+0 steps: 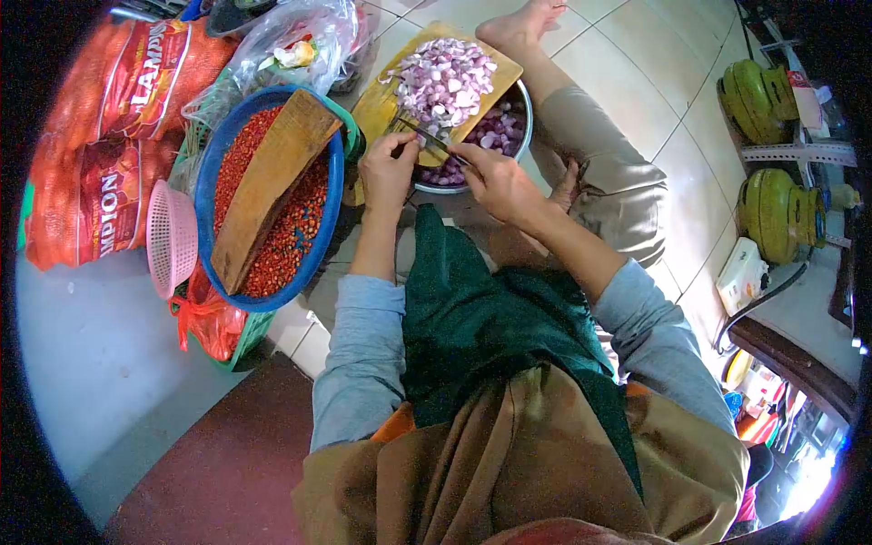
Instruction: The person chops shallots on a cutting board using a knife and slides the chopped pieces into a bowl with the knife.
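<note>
My right hand (502,182) grips a knife (434,139) whose dark blade points up and left over the near end of a yellowish cutting board (504,78). Close to the blade, my left hand (389,173) is closed with its fingertips pinched together; what they hold, if anything, is hidden. A heap of chopped shallots (445,80) covers much of the board. The board lies across a metal bowl (528,118), partly covering it. Inside the bowl are more purple shallots (500,133).
On the left, a blue basin (207,250) holds chopped red chilies (295,243) with a wooden board (272,191) across it. A pink basket (171,238) and orange mesh sacks (123,136) stand beyond. Green gas cylinders (777,213) are at the right. A bare foot (522,25) rests near the board.
</note>
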The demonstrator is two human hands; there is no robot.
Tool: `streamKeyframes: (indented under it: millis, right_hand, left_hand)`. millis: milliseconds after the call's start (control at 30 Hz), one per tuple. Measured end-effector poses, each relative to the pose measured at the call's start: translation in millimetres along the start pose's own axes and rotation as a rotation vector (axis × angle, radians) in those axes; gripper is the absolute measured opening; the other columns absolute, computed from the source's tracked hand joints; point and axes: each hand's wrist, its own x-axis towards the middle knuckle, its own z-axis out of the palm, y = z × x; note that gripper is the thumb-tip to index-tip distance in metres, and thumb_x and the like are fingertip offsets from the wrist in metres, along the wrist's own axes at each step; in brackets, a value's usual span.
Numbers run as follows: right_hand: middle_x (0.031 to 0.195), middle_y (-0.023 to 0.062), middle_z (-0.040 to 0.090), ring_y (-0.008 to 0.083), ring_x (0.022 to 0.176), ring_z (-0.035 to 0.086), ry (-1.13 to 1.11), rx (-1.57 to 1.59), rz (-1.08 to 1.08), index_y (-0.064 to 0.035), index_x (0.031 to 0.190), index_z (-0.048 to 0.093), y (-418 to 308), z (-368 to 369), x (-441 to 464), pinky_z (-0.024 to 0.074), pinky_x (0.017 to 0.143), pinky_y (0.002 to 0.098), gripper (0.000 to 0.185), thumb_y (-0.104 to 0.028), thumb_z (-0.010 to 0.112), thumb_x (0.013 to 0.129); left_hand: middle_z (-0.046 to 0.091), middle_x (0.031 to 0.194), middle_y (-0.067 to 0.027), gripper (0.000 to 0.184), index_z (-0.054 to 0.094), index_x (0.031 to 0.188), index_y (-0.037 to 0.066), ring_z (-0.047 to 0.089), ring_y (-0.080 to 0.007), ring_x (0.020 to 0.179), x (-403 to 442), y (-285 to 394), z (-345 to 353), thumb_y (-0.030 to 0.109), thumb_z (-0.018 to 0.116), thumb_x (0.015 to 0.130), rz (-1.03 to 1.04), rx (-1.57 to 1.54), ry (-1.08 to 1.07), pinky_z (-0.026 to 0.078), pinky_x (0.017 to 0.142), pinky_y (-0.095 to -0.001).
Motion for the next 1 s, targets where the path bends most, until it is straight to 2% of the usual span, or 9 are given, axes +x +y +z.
streamKeyframes:
  millis: [233,333,433,533,833,1000]
  right_hand:
    - [0.1,0.0227,0.063,0.0384,0.091,0.063,-0.047,-0.045,0.057,-0.0081,0.125,0.052,6.3,25.9,21.0,0.0512,0.079,0.0454,0.039,-0.007,0.058,0.086]
    - [0.099,0.0211,0.063,0.038,0.09,0.063,-0.13,-0.105,0.103,-0.0113,0.127,0.051,6.1,13.3,4.0,0.0515,0.078,0.0457,0.041,-0.009,0.057,0.087]
    - [0.091,0.0195,0.061,0.0404,0.084,0.063,-0.096,-0.149,0.048,-0.018,0.13,0.049,13.3,-2.3,-19.2,0.0539,0.072,0.0467,0.042,-0.013,0.055,0.089]
    - [0.094,0.0193,0.061,0.0391,0.085,0.064,-0.12,-0.219,0.092,-0.0203,0.131,0.048,10.6,-15.6,-21.3,0.0541,0.073,0.0461,0.046,-0.012,0.056,0.087]
    - [0.101,0.0232,0.064,0.0372,0.093,0.063,-0.062,0.033,0.036,-0.007,0.125,0.053,-1.7,-12.0,-5.7,0.0514,0.082,0.0439,0.04,-0.008,0.059,0.085]
    - [0.101,0.0229,0.065,0.0374,0.092,0.064,-0.064,0.015,0.054,-0.0049,0.121,0.057,-3.6,4.7,14.8,0.0516,0.08,0.0431,0.036,-0.006,0.058,0.086]
  left_hand:
    - [0.069,0.089,-0.0128,0.014,0.073,0.088,0.006,0.067,-0.0267,0.082,0.6,-0.9,1.6,0.013,0.073,0.076,-0.011,-0.058,-0.026,0.051,0.074,-0.0342]
    - [0.069,0.089,-0.0128,0.014,0.073,0.088,0.006,0.067,-0.0261,0.082,-1.1,-3.6,3.1,0.014,0.073,0.076,0.004,-0.017,0.007,0.051,0.074,-0.0337]
    - [0.069,0.089,-0.013,0.015,0.073,0.088,0.006,0.067,-0.026,0.082,-1.4,-4.4,3.2,0.016,0.073,0.076,0.003,-0.068,0.004,0.051,0.074,-0.0337]
    - [0.07,0.089,-0.0133,0.017,0.073,0.087,0.005,0.067,-0.026,0.083,-1.5,-1.6,3.2,0.017,0.074,0.076,-0.034,-0.031,0.0,0.051,0.075,-0.0335]
    - [0.07,0.089,-0.0144,0.017,0.072,0.087,0.004,0.067,-0.0281,0.085,-2.0,-1.5,1.5,0.017,0.073,0.077,-0.034,-0.042,-0.004,0.051,0.077,-0.0358]
    - [0.07,0.089,-0.0144,0.016,0.072,0.087,0.004,0.067,-0.0279,0.085,-0.5,-5.2,2.5,0.016,0.073,0.077,-0.044,-0.002,-0.026,0.051,0.077,-0.0355]
